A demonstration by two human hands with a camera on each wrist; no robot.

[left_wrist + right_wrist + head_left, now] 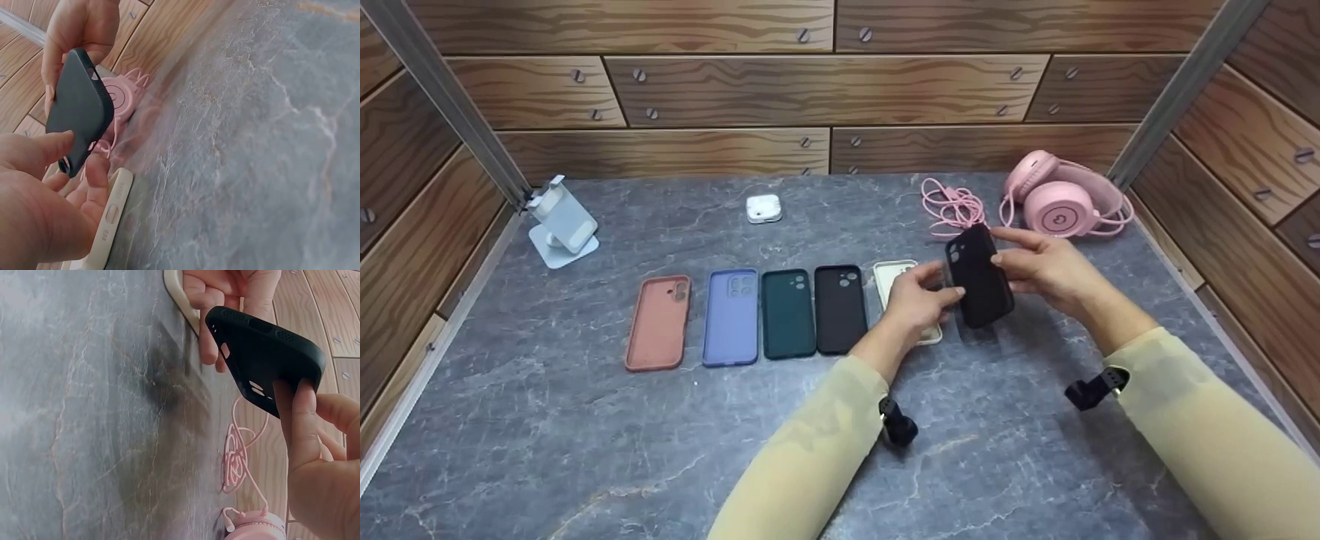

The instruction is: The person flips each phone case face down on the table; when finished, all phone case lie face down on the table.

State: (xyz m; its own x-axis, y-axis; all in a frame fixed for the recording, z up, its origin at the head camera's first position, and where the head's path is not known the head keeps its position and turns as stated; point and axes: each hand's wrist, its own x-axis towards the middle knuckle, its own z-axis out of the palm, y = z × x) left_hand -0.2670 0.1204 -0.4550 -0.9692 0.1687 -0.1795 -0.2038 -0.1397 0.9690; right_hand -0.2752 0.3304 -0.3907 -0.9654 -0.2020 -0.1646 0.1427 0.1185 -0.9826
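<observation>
A black phone case (982, 281), with camera cutouts near one end, is held tilted above the table between both hands. My right hand (1050, 274) grips its right side; in the right wrist view that hand's fingers (304, 419) reach into the hollow inner side. My left hand (919, 300) pinches the opposite edge, its thumb (56, 146) lying on the outer face in the left wrist view. Beneath the left hand lies a cream phone case (894, 271), partly covered by it.
Left of the cream case lie a black case (841, 311), a dark green case (789, 315), a blue-purple case (730, 319) and a pink case (658, 322). Behind are pink headphones (1061, 206) with a coiled cable (952, 204), a white earphone box (764, 208) and a light-blue stand (564, 221).
</observation>
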